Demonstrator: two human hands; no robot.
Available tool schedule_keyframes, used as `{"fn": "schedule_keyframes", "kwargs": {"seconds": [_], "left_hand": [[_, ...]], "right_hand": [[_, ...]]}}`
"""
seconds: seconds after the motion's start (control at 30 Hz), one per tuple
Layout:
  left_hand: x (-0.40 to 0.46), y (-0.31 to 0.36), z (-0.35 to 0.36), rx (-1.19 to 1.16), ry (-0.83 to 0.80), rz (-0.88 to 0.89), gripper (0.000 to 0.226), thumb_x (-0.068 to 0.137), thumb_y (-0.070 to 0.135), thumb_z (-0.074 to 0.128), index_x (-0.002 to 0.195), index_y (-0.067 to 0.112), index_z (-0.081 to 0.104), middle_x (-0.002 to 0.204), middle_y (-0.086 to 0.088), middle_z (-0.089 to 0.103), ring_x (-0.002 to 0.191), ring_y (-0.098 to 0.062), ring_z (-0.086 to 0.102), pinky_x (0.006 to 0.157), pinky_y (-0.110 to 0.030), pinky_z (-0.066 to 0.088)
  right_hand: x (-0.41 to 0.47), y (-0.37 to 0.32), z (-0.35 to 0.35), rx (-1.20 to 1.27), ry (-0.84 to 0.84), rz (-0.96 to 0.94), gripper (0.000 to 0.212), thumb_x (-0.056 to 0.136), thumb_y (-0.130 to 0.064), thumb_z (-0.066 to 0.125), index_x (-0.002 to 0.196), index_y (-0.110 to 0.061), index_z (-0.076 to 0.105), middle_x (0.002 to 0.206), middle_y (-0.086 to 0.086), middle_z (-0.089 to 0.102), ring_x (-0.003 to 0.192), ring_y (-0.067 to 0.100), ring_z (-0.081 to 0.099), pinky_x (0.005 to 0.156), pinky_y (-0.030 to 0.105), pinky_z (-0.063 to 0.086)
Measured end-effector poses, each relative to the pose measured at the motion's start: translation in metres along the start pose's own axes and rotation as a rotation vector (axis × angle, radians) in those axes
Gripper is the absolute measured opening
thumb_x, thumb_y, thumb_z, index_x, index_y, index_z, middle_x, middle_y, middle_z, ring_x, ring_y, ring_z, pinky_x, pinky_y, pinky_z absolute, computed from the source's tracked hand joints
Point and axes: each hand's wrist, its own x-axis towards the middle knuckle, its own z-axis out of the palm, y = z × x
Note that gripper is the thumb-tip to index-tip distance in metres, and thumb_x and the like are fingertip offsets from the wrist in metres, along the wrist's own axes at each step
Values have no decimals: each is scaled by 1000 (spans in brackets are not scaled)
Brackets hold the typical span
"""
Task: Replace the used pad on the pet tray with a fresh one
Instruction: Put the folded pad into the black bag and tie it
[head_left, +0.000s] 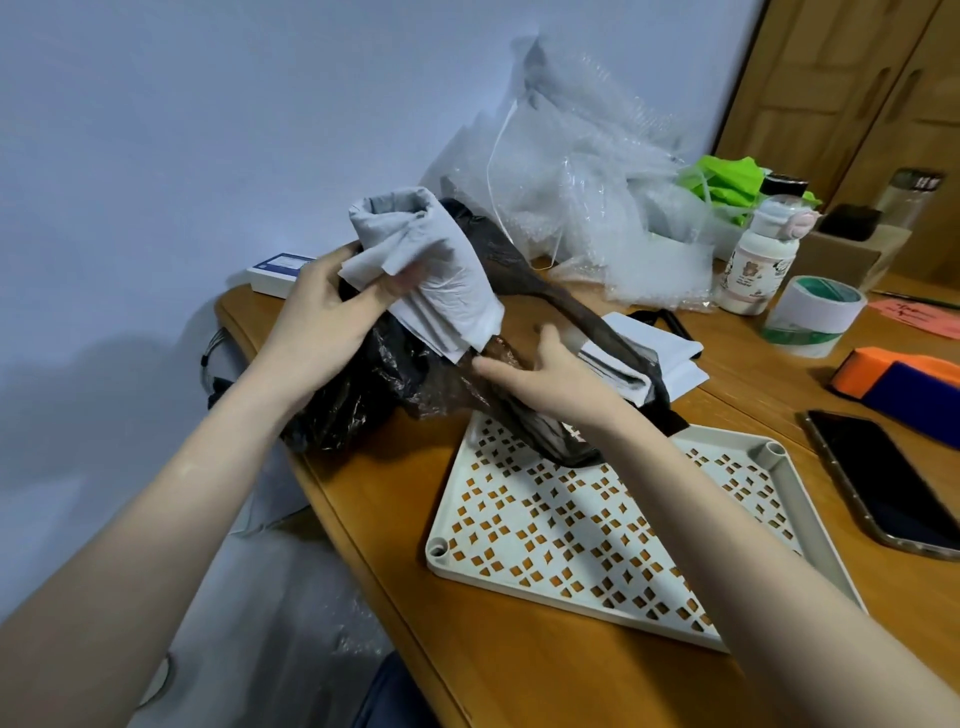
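A rolled, crumpled white pad (431, 265) is held above the table by my left hand (332, 296), whose fingers grip its lower edge. Its bottom end sits in the mouth of a thin black plastic bag (363, 384). My right hand (540, 374) grips the stretched edge of that bag just right of the pad. The white pet tray (800, 499) with its patterned grid lies bare on the wooden table below my right forearm. A folded white pad (660, 353) lies behind the tray, partly under the bag's edge.
Bubble wrap and clear plastic (587, 208) pile up at the back. A white bottle (763, 260), a tape roll (810, 317), an orange and blue block (904, 379) and a phone (883, 478) sit on the right. The table edge (332, 514) runs diagonally on the left.
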Motion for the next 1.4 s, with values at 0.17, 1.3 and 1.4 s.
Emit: {"fn": "schedule_keyframes", "kwargs": {"seconds": [0.17,1.3,1.4], "left_hand": [[3,6,-4,-57,-22,35,10,81,36,61,90,35,63,78,32,68,81,13,59,74,-9,44],[25,-51,23,769,-244,-6,65,86,16,59,142,30,30,141,-5,46,127,-31,47,100,-48,41],[22,-50,24,657,-221,-45,71,84,15,65,143,31,29,143,-7,45,132,-27,42,109,-42,34]], "right_hand": [[8,4,11,47,25,55,96,83,-28,71,151,-9,5,146,15,42,131,31,45,104,35,38],[-33,-5,-85,379,479,-350,20,87,-13,56,69,-20,62,66,-6,56,67,0,52,64,18,40],[-34,2,-77,194,404,-304,14,82,-18,56,81,-22,70,85,-5,68,90,13,63,82,34,51]]}}
